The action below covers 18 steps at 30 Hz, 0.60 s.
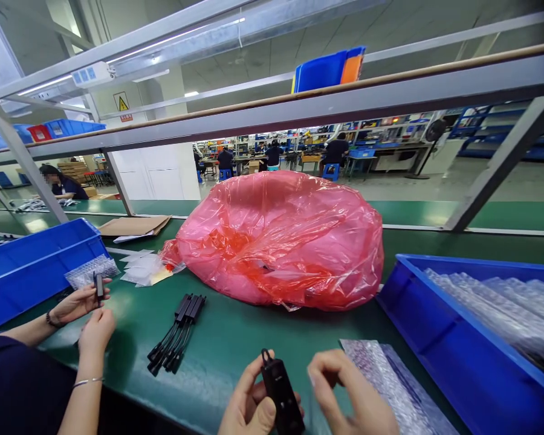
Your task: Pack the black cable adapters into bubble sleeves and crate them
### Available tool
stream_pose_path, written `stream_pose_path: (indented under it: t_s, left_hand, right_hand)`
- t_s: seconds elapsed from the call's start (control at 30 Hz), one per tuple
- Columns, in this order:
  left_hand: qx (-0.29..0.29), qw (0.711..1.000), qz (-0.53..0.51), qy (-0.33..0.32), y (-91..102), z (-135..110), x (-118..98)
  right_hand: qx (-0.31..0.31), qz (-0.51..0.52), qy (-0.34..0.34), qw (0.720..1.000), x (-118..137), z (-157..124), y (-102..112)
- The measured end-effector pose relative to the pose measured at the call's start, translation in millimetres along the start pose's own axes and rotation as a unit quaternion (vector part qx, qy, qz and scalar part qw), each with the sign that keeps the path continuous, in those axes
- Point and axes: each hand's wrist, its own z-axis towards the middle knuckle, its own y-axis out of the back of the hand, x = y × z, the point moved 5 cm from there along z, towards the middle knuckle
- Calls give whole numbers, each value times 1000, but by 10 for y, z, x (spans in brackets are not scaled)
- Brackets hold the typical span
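A black plastic device [281,393] with a short cable loop at its top is held upright in my left hand [249,405], the thumb across its front. Just to its right, apart from the device, my right hand [351,396] has thumb and index finger curled together in a ring, with nothing visible between them. Several sheets of bubble wrap bags [381,377] lie under and beyond that hand. Left of my hands, a bundle of black adapters with short cables [181,329] rests on the green table [226,362].
A large red plastic bag [281,241] bulges across the table's middle. At right stands a blue bin [462,338] of bubble-wrapped items; another blue bin [36,266] is at left. A co-worker's hands [90,314] hold a small black part nearby. A shelf beam [272,115] crosses overhead.
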Motion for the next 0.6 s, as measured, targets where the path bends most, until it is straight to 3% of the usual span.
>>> stream_pose_path:
  t_s: [0.1, 0.2, 0.33, 0.4, 0.5, 0.6]
  left_hand:
    - [-15, 1000, -4, 10, 80, -19, -35]
    - [-6, 1000, -12, 11, 105, -27, -29]
    - [-20, 999, -30, 12, 174, 4, 27]
    - [-50, 998, -41, 8, 236, 50, 27]
    - [-102, 993, -55, -10, 292, 166, -20]
    - [-132, 989, -43, -48, 222, 306, -86]
  right_hand:
    - [82, -110, -82, 987, -505, 253, -68]
    - [144, -182, -109, 967, -988, 511, -247]
    - [168, -231, -117, 951, -1311, 696, -470]
    - [179, -236, -117, 948, -1277, 699, -492]
    - [202, -205, -95, 953, -990, 577, -432]
    - [294, -62, -75, 951, -618, 270, -440]
